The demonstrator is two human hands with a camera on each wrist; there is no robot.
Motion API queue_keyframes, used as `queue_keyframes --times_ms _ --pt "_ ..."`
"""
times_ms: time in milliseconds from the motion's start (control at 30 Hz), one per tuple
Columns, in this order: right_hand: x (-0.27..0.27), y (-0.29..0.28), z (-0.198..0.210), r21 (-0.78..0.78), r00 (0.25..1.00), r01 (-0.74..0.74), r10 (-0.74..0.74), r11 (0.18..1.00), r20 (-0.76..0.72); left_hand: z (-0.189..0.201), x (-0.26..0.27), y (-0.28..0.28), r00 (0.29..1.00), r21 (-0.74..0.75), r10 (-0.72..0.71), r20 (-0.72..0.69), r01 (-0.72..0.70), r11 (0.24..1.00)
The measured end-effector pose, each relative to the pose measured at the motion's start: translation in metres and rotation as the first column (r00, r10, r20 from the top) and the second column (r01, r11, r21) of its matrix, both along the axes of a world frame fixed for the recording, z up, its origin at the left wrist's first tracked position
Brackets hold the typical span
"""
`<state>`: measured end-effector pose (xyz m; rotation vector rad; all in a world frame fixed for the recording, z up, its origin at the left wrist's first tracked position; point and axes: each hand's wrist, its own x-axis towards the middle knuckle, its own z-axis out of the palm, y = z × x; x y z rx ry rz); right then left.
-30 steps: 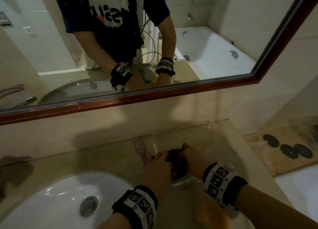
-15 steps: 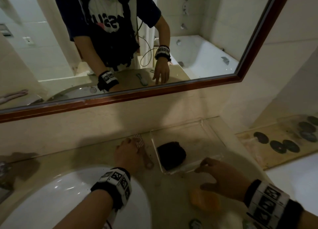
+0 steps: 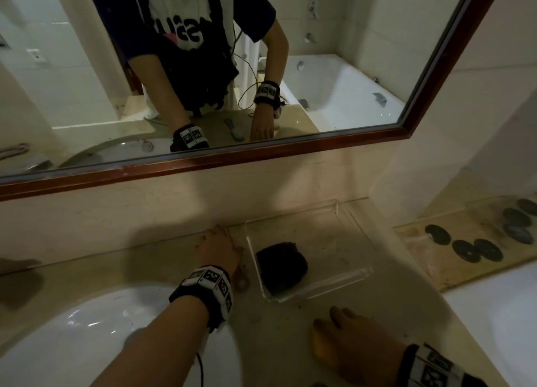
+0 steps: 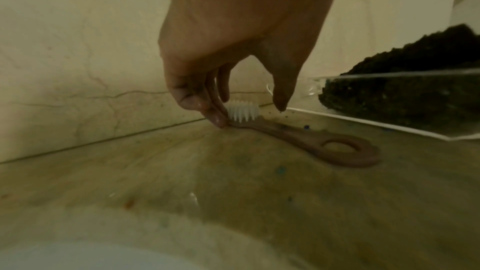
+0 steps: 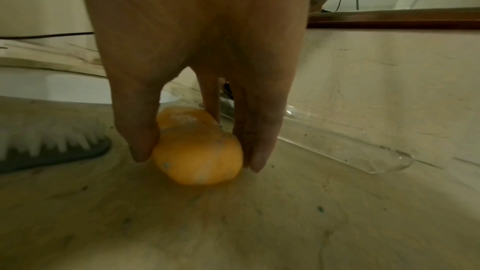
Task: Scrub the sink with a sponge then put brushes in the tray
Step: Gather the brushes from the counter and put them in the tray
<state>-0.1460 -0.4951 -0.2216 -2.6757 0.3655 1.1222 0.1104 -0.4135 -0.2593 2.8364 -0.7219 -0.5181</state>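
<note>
A brown brush [image 4: 311, 141] with white bristles and a ring handle lies on the counter left of the clear tray [image 3: 334, 285]. My left hand [image 4: 250, 116] straddles its head: fingertips [image 4: 221, 120] touch the head's edge and the thumb hangs just short of it. The brush's ring end [image 3: 242, 282] shows beside my left hand [image 3: 225, 241] in the head view. A dark scrubber [image 3: 282, 264] sits inside the tray. My right hand [image 5: 197, 159] pinches an orange sponge [image 5: 197, 151] resting on the counter, thumb on one side and fingers on the other.
The white sink [image 3: 72, 343] is at the lower left. A grey brush [image 5: 52, 147] with white bristles lies beside the sponge. The wall and the mirror frame [image 3: 203, 160] stand close behind. A wooden board [image 3: 436, 264] with dark discs lies to the right.
Both hands have left the dark scrubber in the tray. The left hand moved left onto the brown brush. The right hand drew back to the orange sponge.
</note>
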Motion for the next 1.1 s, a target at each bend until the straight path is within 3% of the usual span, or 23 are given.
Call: queue_keyframes --times_ms 233,367,500,800,1100 --pt "0.006 -0.002 0.009 0.032 0.998 -0.054 0.054 0.998 0.017 -0.005 0.007 -0.004 1.0 -0.058 0.022 0.004 -0.022 0.998" --pt "0.017 -0.015 0.036 0.01 0.965 0.032 -0.033 0.999 0.259 -0.006 0.008 -0.007 0.999 -0.079 0.039 -0.017 -0.04 0.996" --pt "0.051 -0.043 0.059 -0.129 0.895 0.037 0.025 0.991 0.445 -0.005 0.005 -0.012 0.999 -0.05 0.039 0.001 -0.038 0.998" --pt "0.142 -0.076 0.042 -0.189 0.922 -0.078 0.143 0.979 0.36 -0.007 0.011 -0.008 0.993 -0.095 0.084 -0.089 -0.092 0.991" --pt "0.175 -0.068 0.013 -0.146 0.918 -0.096 0.145 0.985 0.369 0.006 0.01 0.009 0.996 -0.071 -0.019 -0.092 0.013 0.997"
